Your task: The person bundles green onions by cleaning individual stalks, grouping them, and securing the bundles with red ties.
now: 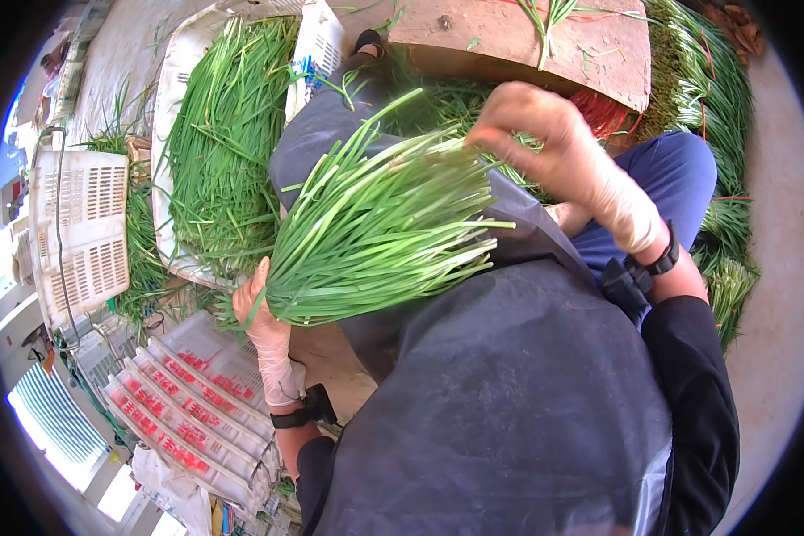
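Observation:
A large loose bunch of garlic chives, long green leaves with pale stalk ends, lies fanned out above my lap. My left hand, in a thin clear glove, is closed around the leafy end at the bunch's left side. My right hand, also gloved and slightly blurred, is raised at the upper right of the bunch by the pale stalk ends. Its fingers are curled and pinched together; what they hold, if anything, cannot be made out. A dark apron covers my lap beneath the bunch.
A white plastic crate heaped with chives stands at the left. Farther left is another slatted crate, with stacked white crates below. A wooden board with loose stalks lies ahead; tied chive bundles line the right.

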`<state>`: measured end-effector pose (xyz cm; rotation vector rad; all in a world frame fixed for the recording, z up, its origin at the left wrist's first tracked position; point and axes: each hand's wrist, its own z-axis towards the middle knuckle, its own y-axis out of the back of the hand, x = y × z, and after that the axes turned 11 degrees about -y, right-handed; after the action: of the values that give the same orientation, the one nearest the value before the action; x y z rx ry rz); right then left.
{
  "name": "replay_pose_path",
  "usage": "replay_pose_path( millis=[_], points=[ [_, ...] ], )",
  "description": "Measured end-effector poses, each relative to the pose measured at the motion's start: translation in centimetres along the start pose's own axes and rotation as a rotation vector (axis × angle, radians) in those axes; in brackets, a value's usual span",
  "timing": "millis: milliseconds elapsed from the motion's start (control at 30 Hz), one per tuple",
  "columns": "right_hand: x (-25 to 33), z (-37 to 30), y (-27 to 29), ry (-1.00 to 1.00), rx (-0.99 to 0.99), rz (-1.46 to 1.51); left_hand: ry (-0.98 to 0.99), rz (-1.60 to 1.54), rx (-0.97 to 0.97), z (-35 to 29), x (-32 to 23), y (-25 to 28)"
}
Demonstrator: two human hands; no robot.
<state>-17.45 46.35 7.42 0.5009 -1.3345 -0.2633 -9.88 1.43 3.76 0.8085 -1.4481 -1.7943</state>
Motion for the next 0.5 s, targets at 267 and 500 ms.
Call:
replay_pose_path(
  millis=[267,500],
  points=[
    [1.7,0.7,-7.4,0.065,0.131,-0.222,-0.097,0.102,0.005,1.1,-0.1,1.9],
    [3.0,1.4,-5.0,-0.649,0.377,0.671,-0.050,0.080,0.007,0.6,-0.3,1.6]
  ],
)
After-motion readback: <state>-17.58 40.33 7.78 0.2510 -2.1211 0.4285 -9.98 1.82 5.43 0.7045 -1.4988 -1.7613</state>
